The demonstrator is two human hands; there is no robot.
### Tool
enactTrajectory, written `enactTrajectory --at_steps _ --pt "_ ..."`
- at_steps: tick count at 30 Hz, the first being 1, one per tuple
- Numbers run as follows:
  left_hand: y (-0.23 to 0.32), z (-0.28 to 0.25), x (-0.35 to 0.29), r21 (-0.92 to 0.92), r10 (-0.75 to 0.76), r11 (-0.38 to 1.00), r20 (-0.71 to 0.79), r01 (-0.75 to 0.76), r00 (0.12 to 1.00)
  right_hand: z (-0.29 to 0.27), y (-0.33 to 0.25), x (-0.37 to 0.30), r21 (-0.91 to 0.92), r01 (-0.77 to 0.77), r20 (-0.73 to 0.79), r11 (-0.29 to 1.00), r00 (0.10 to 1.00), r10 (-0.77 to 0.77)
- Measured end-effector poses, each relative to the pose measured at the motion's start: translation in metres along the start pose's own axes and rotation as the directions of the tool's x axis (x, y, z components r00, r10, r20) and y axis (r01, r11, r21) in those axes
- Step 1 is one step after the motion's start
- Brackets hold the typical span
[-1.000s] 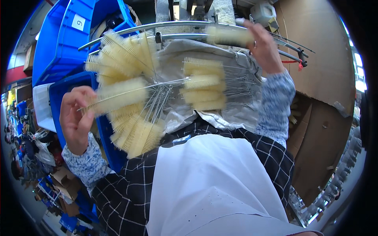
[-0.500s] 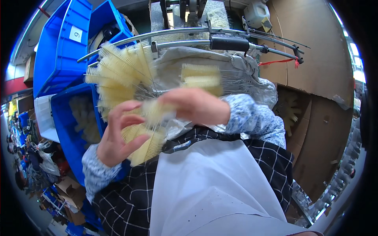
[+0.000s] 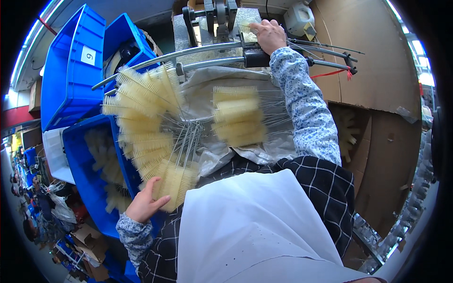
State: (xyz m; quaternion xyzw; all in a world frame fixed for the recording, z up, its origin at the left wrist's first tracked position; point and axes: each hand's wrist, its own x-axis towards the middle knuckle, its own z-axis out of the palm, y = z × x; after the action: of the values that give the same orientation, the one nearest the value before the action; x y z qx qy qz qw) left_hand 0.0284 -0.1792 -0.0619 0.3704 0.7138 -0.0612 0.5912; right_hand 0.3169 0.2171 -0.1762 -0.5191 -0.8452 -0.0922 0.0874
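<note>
Pale yellow bristle brushes with twisted wire stems (image 3: pixel 186 141) lie in a fanned pile (image 3: pixel 141 94) on the left of my lap area. At the pile's near end, my left hand (image 3: pixel 147 202) is beside the closest brush (image 3: pixel 175 181), thumb and forefinger spread apart. Several more brushes (image 3: pixel 238 115) rest in a stack at the middle, their stems pointing right. My right hand (image 3: pixel 271 37) reaches far forward over the metal bars, fingers curled down at the machine (image 3: pixel 219 21). Pale bristles show at its fingertips; what it grips is mostly hidden.
Curved metal bars (image 3: pixel 207 50) with a black sleeve (image 3: pixel 257 59) cross in front of the machine. Blue bins (image 3: pixel 71 70) stand at the left; a lower blue bin (image 3: pixel 89 188) holds brushes. Cardboard (image 3: pixel 373 56) lines the right side, near a white jug (image 3: pixel 299 19).
My right hand has gone from the middle, near my left hand, forward to the machine. My left hand has moved down and nearer. The middle stack of brushes is now uncovered.
</note>
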Motion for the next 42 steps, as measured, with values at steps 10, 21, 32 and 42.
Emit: enactTrajectory --at_steps 10,21,32,42 --pt "-0.01 -0.005 0.008 0.142 0.273 0.955 -0.067 -0.262 0.96 0.004 0.002 0.002 0.127 -0.008 0.042 0.992 0.999 0.003" --pt "0.017 -0.031 -0.008 0.114 0.495 0.848 -0.517 -0.517 0.699 0.017 0.008 0.023 0.03 0.095 0.096 0.995 0.991 -0.097" --pt "0.031 -0.069 -0.036 0.184 0.642 0.699 -0.587 -0.691 0.493 0.005 0.055 -0.017 0.025 -0.272 -0.04 0.962 0.961 0.273" --pt "0.037 -0.067 -0.03 0.165 0.653 0.645 -0.626 -0.747 0.426 0.026 0.043 -0.013 0.31 -0.237 -0.085 0.921 0.958 0.275"
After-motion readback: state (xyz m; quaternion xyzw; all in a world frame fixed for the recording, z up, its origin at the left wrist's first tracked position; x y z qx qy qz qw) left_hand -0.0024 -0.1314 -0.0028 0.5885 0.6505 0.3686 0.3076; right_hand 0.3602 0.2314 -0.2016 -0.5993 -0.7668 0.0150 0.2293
